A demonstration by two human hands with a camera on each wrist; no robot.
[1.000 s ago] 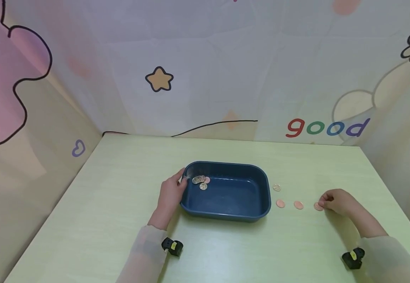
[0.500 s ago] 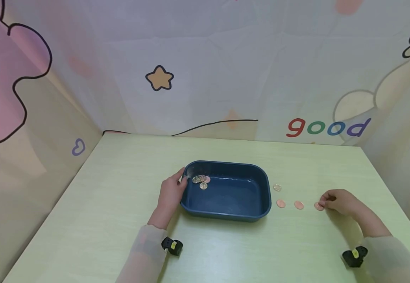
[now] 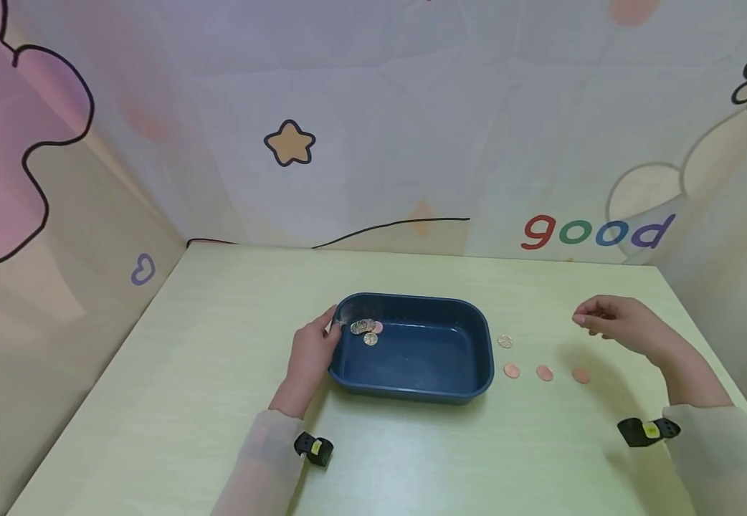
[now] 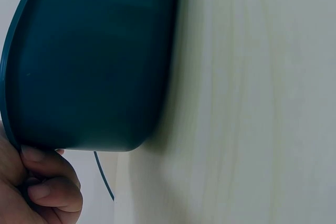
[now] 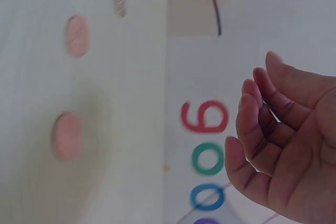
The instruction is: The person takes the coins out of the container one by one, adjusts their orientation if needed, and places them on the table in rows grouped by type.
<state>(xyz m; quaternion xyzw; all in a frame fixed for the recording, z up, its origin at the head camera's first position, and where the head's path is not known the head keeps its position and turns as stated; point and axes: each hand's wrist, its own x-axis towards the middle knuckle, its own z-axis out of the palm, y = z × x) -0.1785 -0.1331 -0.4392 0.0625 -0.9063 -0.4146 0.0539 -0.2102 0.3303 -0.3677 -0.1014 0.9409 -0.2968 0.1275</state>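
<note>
Coins point(image 3: 370, 340) are lying clustered at the left end inside the blue tray point(image 3: 425, 358), while on the surface point(image 3: 425, 459) to its right three copper-coloured coins point(image 3: 544, 373) are forming a row and a paler coin point(image 3: 505, 342) is lying just beside the tray's wall. The tray's left end is being gripped by the left hand point(image 3: 311, 355); nothing is being held by the right hand point(image 3: 621, 324), whose loosely bent fingers are hovering above the surface, apart from every coin. Laying out coins one by one appears to be being worked through; reaching into the tray and pinching another would seemingly be called for next.
</note>
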